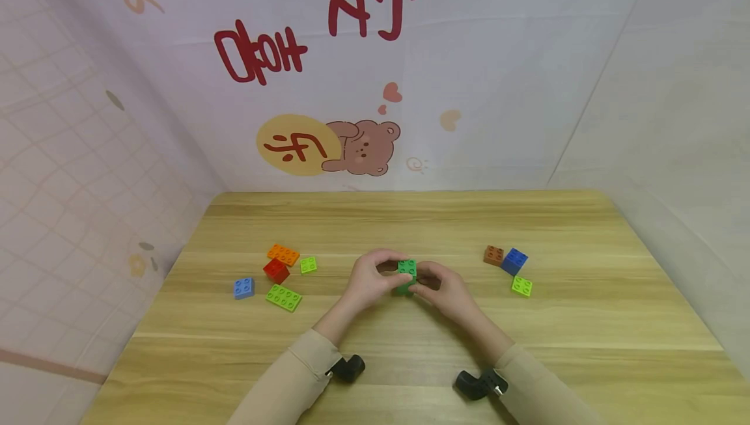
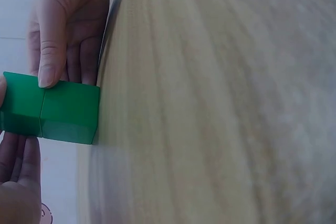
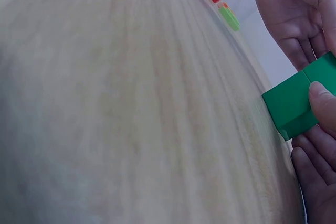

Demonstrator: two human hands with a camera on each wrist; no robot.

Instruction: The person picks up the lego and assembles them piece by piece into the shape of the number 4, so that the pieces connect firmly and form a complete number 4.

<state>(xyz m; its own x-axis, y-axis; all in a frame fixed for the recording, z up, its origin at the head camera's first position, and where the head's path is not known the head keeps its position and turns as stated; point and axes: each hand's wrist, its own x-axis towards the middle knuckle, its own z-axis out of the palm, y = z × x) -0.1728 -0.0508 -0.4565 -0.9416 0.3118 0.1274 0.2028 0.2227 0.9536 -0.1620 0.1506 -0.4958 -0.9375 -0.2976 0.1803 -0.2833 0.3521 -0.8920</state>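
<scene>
Two green bricks are stacked upright, low over the middle of the wooden table. My left hand [image 1: 372, 278] grips the upper green brick [image 1: 407, 269] from the left, its thumb across the near face. From the right, my right hand [image 1: 450, 293] pinches the stack, its thumb near the seam and on the lower green brick [image 2: 72, 116]. Both wrist views show a thin seam between the bricks. The base of the lower brick is right at the tabletop. In the head view the fingers hide part of the stack.
On the table [image 1: 398, 360] to the left lie an orange brick [image 1: 284, 255], a red brick [image 1: 277, 271], a light blue brick [image 1: 243, 288] and two lime bricks, one long [image 1: 284, 297], one small [image 1: 308, 265]. To the right are brown [image 1: 494, 255], dark blue [image 1: 515, 261] and lime [image 1: 522, 286] bricks.
</scene>
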